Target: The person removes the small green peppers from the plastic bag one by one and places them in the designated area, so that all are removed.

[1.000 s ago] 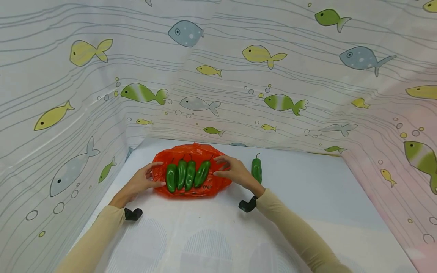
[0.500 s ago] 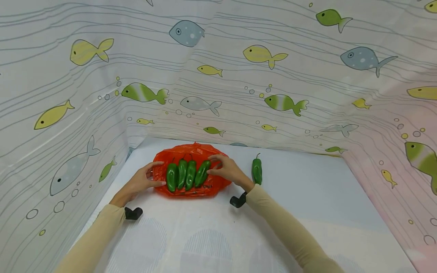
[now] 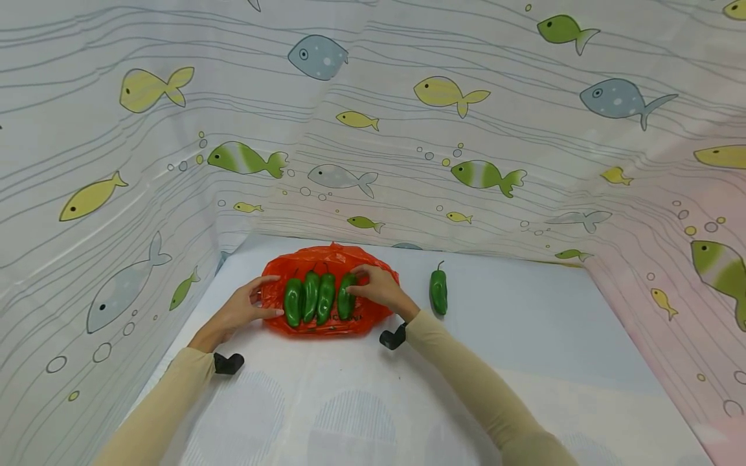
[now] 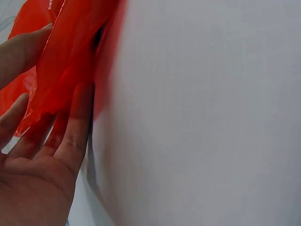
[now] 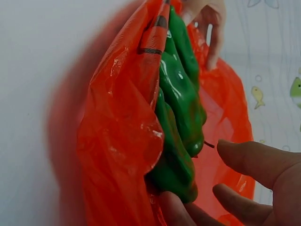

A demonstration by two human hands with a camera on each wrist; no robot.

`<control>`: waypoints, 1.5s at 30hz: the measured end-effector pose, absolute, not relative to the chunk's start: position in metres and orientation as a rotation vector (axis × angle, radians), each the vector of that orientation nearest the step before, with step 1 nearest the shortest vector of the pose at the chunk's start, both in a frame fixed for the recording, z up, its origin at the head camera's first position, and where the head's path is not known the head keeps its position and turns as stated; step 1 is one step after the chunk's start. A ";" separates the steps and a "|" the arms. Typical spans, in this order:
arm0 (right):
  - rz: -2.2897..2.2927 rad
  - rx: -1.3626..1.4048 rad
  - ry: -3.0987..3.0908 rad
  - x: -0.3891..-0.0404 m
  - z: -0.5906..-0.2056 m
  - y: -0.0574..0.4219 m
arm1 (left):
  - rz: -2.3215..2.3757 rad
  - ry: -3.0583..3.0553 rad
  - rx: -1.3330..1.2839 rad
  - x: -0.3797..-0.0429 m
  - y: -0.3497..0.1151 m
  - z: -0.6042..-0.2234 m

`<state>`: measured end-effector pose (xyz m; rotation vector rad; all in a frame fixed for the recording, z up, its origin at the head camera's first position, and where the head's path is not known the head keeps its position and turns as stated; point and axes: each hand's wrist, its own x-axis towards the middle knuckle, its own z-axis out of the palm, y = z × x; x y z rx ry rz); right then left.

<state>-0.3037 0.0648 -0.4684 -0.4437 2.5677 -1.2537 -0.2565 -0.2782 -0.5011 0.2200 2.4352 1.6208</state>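
Note:
Several glossy green peppers (image 3: 293,303) stand side by side in an open red plastic bag (image 3: 315,254). My left hand (image 3: 241,304) holds the bag's left edge. In the left wrist view its fingers (image 4: 77,127) go behind the thin red plastic. At the bag's right side, my right hand (image 3: 381,290) holds the rightmost pepper (image 3: 346,307) near its stem end, the thumb overlapping its front. Seen from the right wrist, one fingertip (image 5: 173,207) lies right at the near pepper's lower end (image 5: 176,181). A lone green pepper (image 3: 438,292) lies outside, right of the bag.
The white table (image 3: 524,323) carries a pale patterned cloth (image 3: 350,414) at the front. Fish-printed sheets (image 3: 408,129) rise at the back and on both sides. A black wrist mount (image 3: 227,364) sits on each forearm.
My right hand has moved left, into the bag and onto the rightmost pepper. That pepper has turned from tilted to nearly upright. The left hand stays in place.

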 end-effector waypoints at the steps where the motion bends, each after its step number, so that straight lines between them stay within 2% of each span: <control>1: -1.245 -0.432 2.574 -0.304 -0.469 0.063 | 1.622 2.434 0.220 -0.256 -0.278 -0.501; 31: -1.310 -0.279 2.561 -0.314 -0.487 0.038 | 1.648 2.410 0.201 -0.255 -0.278 -0.499; 45: -1.390 -0.357 2.566 -0.314 -0.490 0.040 | 1.620 2.427 0.179 -0.259 -0.280 -0.503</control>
